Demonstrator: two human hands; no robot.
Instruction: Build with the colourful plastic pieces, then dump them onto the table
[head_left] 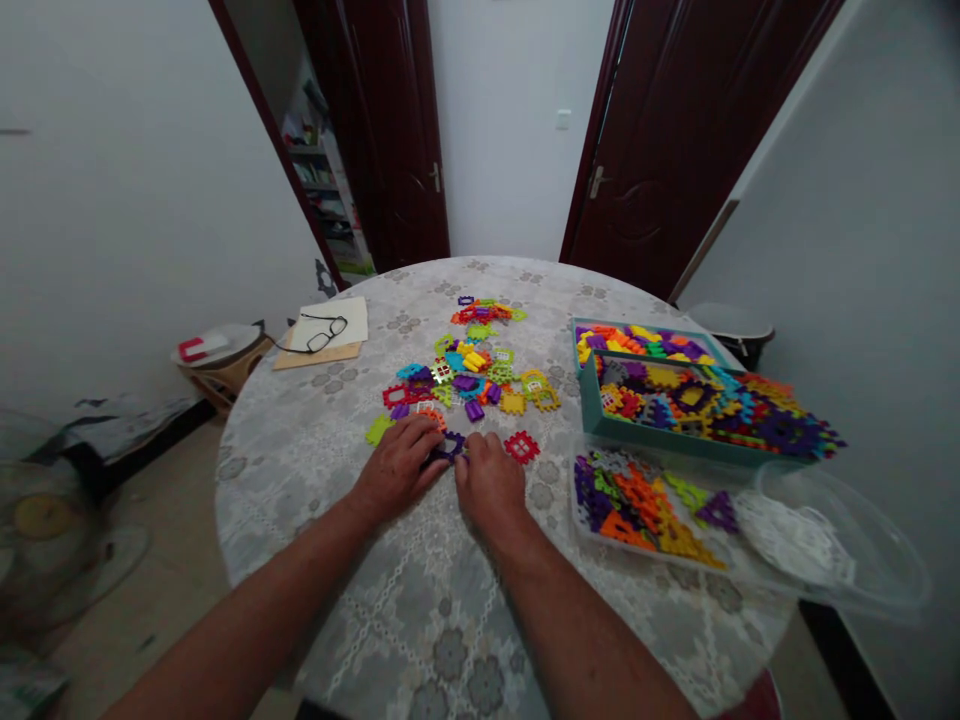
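Observation:
A dark purple interlocking building piece (451, 445) with an open middle lies low over the table between my hands. My left hand (397, 465) holds its left side, fingers curled over it. My right hand (491, 480) is closed and pinches its right edge; the fingertips are partly hidden. Beyond my left hand sits a lime green piece (379, 430), and an orange piece (431, 416) is just past its fingers. To the right of my right hand lies a red square piece (523, 447). Ahead spreads a loose pile with a yellow square (513, 403) and purple connectors (474, 411).
On the right stand a teal box (697, 449) of toothed pieces, a second box (645, 345) behind it, and a clear plastic tray (637, 545) of sorted pieces. Glasses (322, 338) rest on papers at the left. The round table (360, 640) has a patterned cloth.

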